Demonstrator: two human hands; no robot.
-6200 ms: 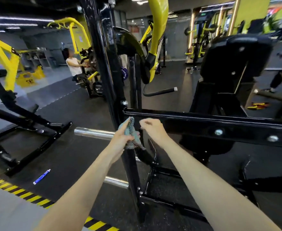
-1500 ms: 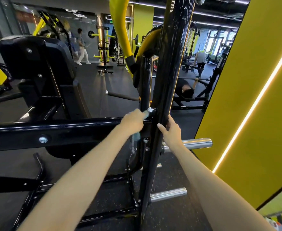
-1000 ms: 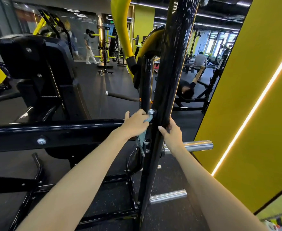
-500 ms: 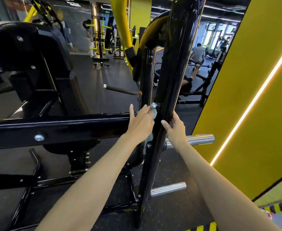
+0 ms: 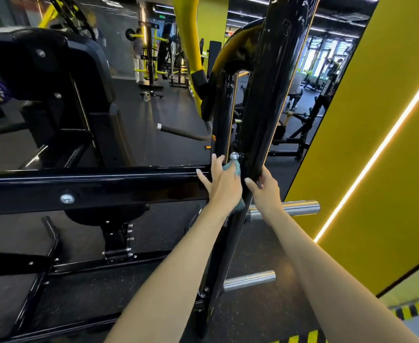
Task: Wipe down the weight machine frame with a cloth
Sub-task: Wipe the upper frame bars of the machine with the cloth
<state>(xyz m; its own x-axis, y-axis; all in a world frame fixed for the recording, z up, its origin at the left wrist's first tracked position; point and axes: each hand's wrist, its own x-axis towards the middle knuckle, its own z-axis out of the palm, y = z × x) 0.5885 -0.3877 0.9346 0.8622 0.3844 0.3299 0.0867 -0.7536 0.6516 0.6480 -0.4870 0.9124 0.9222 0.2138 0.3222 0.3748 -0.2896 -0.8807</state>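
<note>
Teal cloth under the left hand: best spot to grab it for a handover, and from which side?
Probably pinch the loose tail of the cloth hanging below the left hand, coming from below. The rest is pressed flat against the frame under the palm; the top bunch crowds a bolt.

Dark speckled floor [image 5: 258, 248] beneath black machine frame [image 5: 104, 186], yellow-black hazard stripes [image 5: 416, 309] alongside
</note>
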